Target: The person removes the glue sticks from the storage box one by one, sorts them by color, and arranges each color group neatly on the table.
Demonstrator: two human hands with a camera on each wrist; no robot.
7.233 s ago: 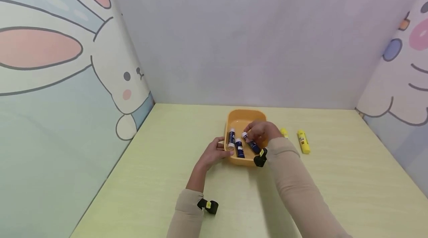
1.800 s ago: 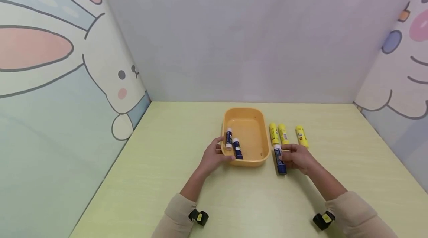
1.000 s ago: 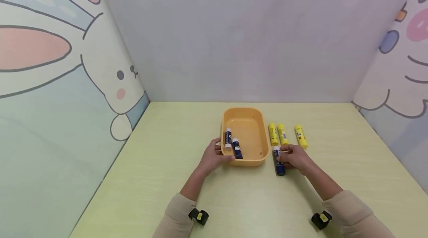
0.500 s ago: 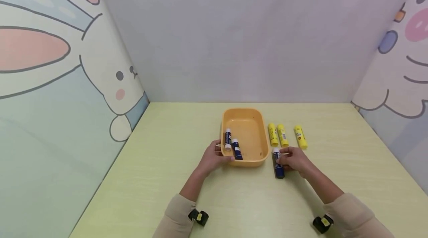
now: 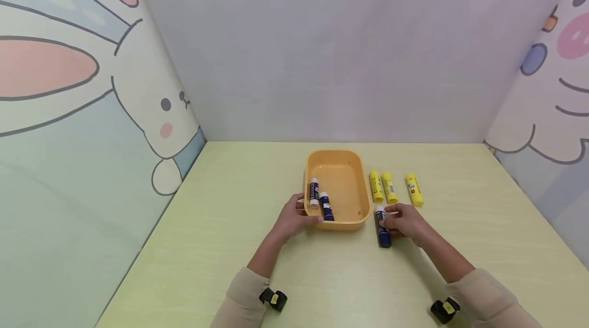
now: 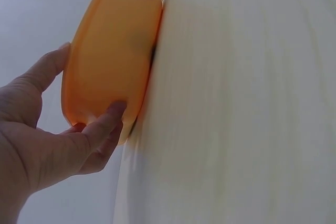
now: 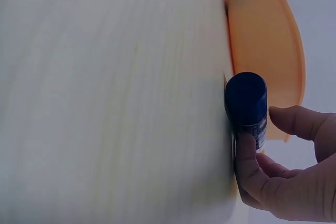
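In the head view, a shallow orange plastic tray (image 5: 342,179) stands on the table. My left hand (image 5: 291,219) grips its near left corner, thumb at the front rim and fingers along the left side. Two dark blue glue sticks with white ends, one (image 5: 314,192) against the left wall and another (image 5: 327,208) beside it, lie inside. Right of the tray, my right hand (image 5: 407,223) holds a third blue glue stick (image 5: 384,235) lying on the tabletop. The right wrist view shows fingers curled along this stick (image 7: 247,98) and the thumb close to its other side.
Three yellow glue sticks lie right of the tray: one (image 5: 376,186) close to a second (image 5: 389,187), and a third (image 5: 414,190) farther right. The pale table (image 5: 322,277) meets a grey back wall (image 5: 345,62). Cartoon-printed panels (image 5: 69,174) flank both sides.
Earlier, my right hand held the blue glue stick inside the tray; now it is on the table to the right. Since then it has slid slightly towards me. My left hand keeps its hold.
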